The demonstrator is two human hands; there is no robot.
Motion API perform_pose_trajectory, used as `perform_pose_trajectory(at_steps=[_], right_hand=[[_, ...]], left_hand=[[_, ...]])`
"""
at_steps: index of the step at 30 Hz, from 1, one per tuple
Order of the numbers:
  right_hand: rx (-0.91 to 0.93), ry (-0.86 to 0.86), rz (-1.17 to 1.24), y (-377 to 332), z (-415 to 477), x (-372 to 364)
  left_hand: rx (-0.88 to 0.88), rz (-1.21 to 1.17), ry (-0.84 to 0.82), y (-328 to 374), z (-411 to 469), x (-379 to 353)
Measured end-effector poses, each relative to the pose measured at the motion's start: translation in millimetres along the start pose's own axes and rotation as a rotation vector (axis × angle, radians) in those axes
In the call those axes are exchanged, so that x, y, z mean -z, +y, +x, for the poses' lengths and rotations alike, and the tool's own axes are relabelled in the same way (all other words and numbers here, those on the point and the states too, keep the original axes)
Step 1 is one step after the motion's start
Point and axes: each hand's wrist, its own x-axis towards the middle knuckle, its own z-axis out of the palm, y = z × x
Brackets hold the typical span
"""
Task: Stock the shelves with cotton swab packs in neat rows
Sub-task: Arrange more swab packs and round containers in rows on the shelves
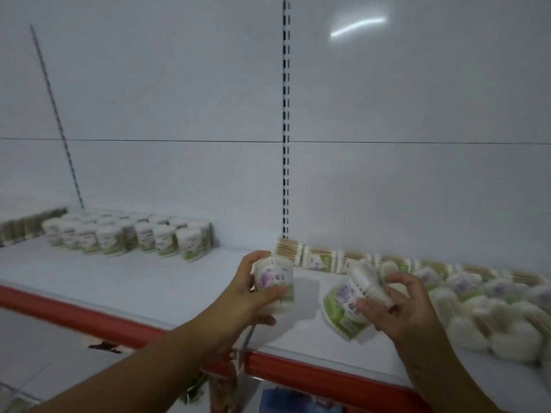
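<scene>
My left hand (252,289) grips one cotton swab pack (275,280), upright, with a purple flower label, above the white shelf (155,287). My right hand (396,305) holds another cotton swab pack (371,286), tilted on its side, just right of centre. Beneath it another green-labelled pack (340,311) lies flat on the shelf. Neat rows of standing packs (131,234) fill the back left of the shelf. A loose pile of packs (492,305) sprawls along the right side.
The shelf has a red front edge (125,323). A slotted upright (285,120) runs down the white back panel. A row of wooden-stick swab bundles (313,254) lies against the back wall. Below the shelf, a blue object (286,397) shows.
</scene>
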Motion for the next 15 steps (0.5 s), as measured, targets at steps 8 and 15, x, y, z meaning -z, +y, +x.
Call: perform_pose_trajectory(at_steps=[8, 15], right_hand=[[-0.145, -0.234, 0.143, 14, 13, -186], [-0.131, -0.352, -0.029, 36, 42, -314]], left_hand=[[-0.039, 0.071, 0.152, 17, -41, 147], [-0.123, 0.242, 0.325, 14, -47, 262]])
